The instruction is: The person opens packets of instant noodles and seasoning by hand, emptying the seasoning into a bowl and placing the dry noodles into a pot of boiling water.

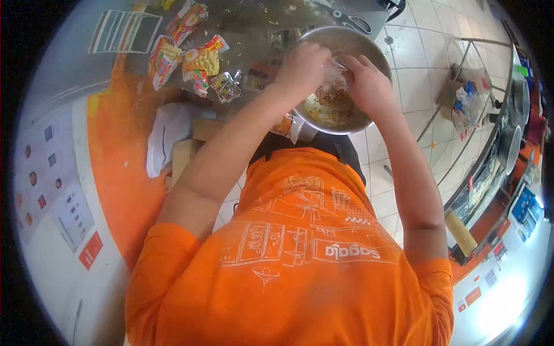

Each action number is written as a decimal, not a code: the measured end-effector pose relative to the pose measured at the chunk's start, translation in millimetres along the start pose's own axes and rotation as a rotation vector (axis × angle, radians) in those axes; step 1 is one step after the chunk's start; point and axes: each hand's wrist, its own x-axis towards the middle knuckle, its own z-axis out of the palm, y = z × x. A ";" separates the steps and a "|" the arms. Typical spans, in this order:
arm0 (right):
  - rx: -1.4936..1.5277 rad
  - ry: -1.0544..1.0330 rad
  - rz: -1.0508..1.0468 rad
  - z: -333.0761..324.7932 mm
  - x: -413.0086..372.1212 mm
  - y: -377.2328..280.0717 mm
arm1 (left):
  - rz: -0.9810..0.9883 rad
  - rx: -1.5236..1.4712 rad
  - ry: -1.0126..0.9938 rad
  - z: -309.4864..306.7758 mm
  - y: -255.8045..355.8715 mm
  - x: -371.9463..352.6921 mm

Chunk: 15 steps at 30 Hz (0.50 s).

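Observation:
Over a large metal bowl at the top of the view, my two hands are close together. My left hand is closed, its fingertips pinching a small shiny sachet. From the other side, my right hand has its fingers curled and closed on the same sachet. Below them, yellowish noodle bits and brown seasoning lie in the bowl. The fingers partly hide the sachet, so its print cannot be read.
Left of the bowl, the dark table holds opened noodle wrappers, a pack with dry noodles showing, a silver foil sachet and scattered crumbs. Scissors lie behind the bowl. A metal rack with a plastic bag stands on the tiled floor at right.

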 end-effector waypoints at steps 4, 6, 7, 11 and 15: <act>-0.023 0.037 0.033 2.3 -6.5 0.5 | -0.017 -0.023 -0.005 1.9 4.1 2.8; -0.045 0.021 0.033 2.1 -8.5 0.8 | 0.011 -0.017 -0.038 3.6 6.2 5.4; -0.055 0.075 0.068 4.7 -9.0 3.7 | 0.022 -0.059 -0.019 4.6 6.1 6.0; -0.095 0.065 0.095 6.2 -15.7 2.8 | 0.083 -0.021 -0.194 8.0 -3.9 7.8; -0.067 0.118 0.174 11.6 -11.8 8.1 | 0.008 -0.068 -0.227 5.7 2.8 9.7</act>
